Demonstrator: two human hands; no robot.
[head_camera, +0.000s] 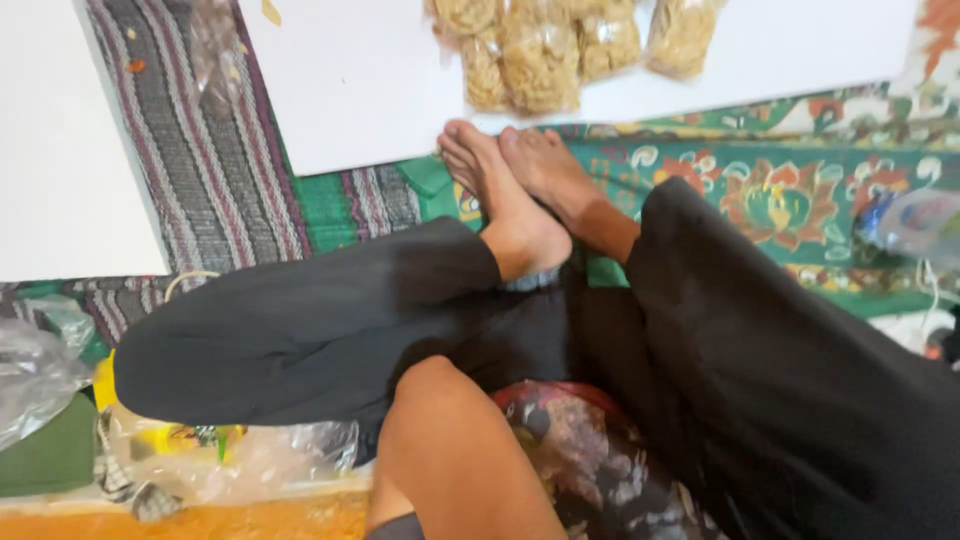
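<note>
Forearm (455, 450) rising bare from the bottom edge, elbow bent at the centre of the view; which arm it is cannot be told, and neither hand shows, so whether the hands are open or closed, or holding anything, cannot be told. Just right of the arm and touching it, a clear plastic bag (580, 460) with a red rim lies in the lap, filled with brownish pieces; the arm hides its left side. The person sits cross-legged in black trousers (330, 320), and the bare feet (520, 190) are crossed, toes pointing up toward a white board (350, 80). On the board's far edge lie several small clear packets of yellow snacks (540, 45), close together, their long sides running away from the viewer. A second white board (60, 140) lies at the left. Between the boards runs a striped mat (200, 150); a green flowered mat (780, 190) spreads to the right. Crumpled clear plastic (35, 360) and a yellow wrapper (190, 440) lie at the lower left.
</note>
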